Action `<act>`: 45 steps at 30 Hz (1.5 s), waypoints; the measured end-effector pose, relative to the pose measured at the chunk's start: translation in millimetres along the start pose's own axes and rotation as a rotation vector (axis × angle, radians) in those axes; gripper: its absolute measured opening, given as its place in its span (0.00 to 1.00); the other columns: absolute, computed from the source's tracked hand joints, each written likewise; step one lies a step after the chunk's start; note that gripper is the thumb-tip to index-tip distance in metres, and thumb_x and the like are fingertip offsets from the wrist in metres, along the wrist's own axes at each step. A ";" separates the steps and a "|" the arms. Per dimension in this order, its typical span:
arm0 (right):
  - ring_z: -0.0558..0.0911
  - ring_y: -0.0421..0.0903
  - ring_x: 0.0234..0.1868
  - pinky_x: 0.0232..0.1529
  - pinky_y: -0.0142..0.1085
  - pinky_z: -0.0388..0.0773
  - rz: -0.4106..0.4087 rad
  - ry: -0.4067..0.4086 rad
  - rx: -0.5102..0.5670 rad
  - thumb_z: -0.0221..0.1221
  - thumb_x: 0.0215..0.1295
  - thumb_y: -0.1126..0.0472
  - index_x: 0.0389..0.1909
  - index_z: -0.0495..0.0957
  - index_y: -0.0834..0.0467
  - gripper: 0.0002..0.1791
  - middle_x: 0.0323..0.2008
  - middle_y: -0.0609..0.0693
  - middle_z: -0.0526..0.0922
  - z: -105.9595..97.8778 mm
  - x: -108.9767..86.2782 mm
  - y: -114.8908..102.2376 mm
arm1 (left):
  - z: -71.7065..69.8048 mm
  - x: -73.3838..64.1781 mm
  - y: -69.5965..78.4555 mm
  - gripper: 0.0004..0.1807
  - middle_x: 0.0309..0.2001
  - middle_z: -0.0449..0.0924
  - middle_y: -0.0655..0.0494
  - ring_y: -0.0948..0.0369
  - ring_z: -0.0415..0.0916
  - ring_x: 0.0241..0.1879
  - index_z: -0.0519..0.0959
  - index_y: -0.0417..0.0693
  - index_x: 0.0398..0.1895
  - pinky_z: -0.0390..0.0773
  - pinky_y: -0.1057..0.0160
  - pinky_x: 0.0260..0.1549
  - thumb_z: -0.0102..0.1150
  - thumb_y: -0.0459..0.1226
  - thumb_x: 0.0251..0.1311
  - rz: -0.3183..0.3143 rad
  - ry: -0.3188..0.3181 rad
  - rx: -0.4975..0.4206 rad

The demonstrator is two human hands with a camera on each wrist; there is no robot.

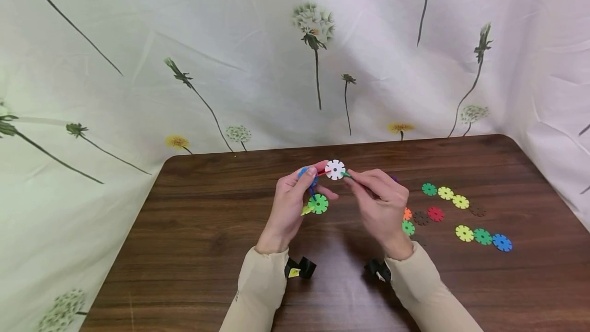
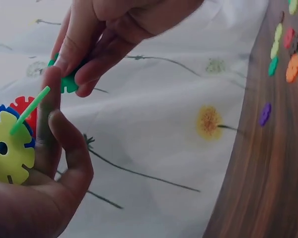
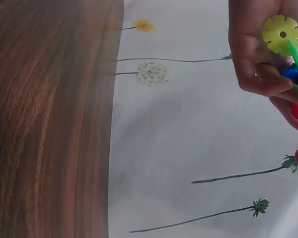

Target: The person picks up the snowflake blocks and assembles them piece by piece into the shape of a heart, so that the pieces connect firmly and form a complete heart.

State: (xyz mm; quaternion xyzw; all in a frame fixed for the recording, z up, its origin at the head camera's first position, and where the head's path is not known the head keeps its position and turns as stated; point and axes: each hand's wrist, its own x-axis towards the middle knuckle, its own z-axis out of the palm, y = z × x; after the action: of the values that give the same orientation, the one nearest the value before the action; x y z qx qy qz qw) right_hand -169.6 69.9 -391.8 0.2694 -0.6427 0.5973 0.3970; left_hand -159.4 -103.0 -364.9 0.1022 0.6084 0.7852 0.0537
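Beige sleeves [image 1: 262, 286] lie nearest the camera. The left hand [image 1: 289, 196] pinches linked discs [image 1: 319, 204], seemingly steadying them; the right hand [image 1: 383, 200] pinches a green disc [image 2: 69, 84], apparently so its rim meets the white disc [image 1: 335, 169] between the hands. Right of both, loose discs [image 1: 435, 213] lie on the table [image 1: 193, 224].

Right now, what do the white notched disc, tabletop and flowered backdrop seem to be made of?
White notched disc: probably plastic, smooth-looking; thin, evenly coloured, with neat slots.
Tabletop: wood or wood-look laminate, low sheen; streaked brown grain shows, but I can't tell which.
Flowered backdrop: likely printed fabric, mostly matte; soft creases and folds, though thin sheeting is possible.
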 end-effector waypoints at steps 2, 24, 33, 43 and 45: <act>0.75 0.35 0.23 0.23 0.22 0.70 -0.001 -0.008 0.002 0.70 0.46 0.75 0.35 0.86 0.67 0.12 0.27 0.59 0.84 -0.5 -0.1 0.8 | -0.4 -0.3 -0.2 0.21 0.40 0.85 0.55 0.60 0.85 0.27 0.75 0.40 0.60 0.79 0.71 0.22 0.45 0.44 0.73 -0.009 0.003 0.007; 0.83 0.43 0.32 0.34 0.23 0.77 0.011 -0.068 -0.085 0.70 0.46 0.77 0.37 0.87 0.63 0.14 0.31 0.54 0.86 -4.3 8.0 3.4 | 0.2 3.4 0.5 0.20 0.50 0.80 0.51 0.61 0.85 0.39 0.73 0.42 0.61 0.82 0.69 0.31 0.53 0.38 0.69 -0.022 -0.011 0.005; 0.82 0.41 0.31 0.33 0.23 0.76 0.014 -0.098 -0.085 0.70 0.45 0.77 0.37 0.87 0.62 0.15 0.32 0.53 0.86 -6.0 9.3 4.4 | -2.5 3.7 1.7 0.20 0.45 0.82 0.50 0.59 0.86 0.36 0.74 0.39 0.59 0.83 0.63 0.42 0.58 0.33 0.65 0.007 -0.017 0.053; 0.83 0.42 0.35 0.39 0.24 0.79 0.091 -0.183 -0.096 0.70 0.48 0.74 0.41 0.85 0.61 0.16 0.36 0.52 0.85 -10.2 9.0 4.9 | -4.3 3.3 0.5 0.18 0.43 0.83 0.47 0.59 0.86 0.35 0.75 0.39 0.56 0.84 0.63 0.41 0.60 0.32 0.63 0.019 -0.011 0.109; 0.83 0.44 0.36 0.41 0.26 0.79 0.103 -0.202 -0.100 0.70 0.49 0.73 0.42 0.85 0.62 0.16 0.36 0.53 0.85 -11.2 9.1 5.9 | -4.9 3.5 0.2 0.17 0.43 0.83 0.43 0.56 0.86 0.35 0.77 0.39 0.55 0.84 0.64 0.39 0.60 0.33 0.63 0.007 0.018 0.117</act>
State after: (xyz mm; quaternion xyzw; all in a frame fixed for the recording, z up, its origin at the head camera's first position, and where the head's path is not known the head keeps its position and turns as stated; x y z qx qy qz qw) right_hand -177.2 82.9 -387.8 0.2749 -0.7212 0.5540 0.3120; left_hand -163.9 -107.0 -365.5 0.1003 0.6533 0.7494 0.0395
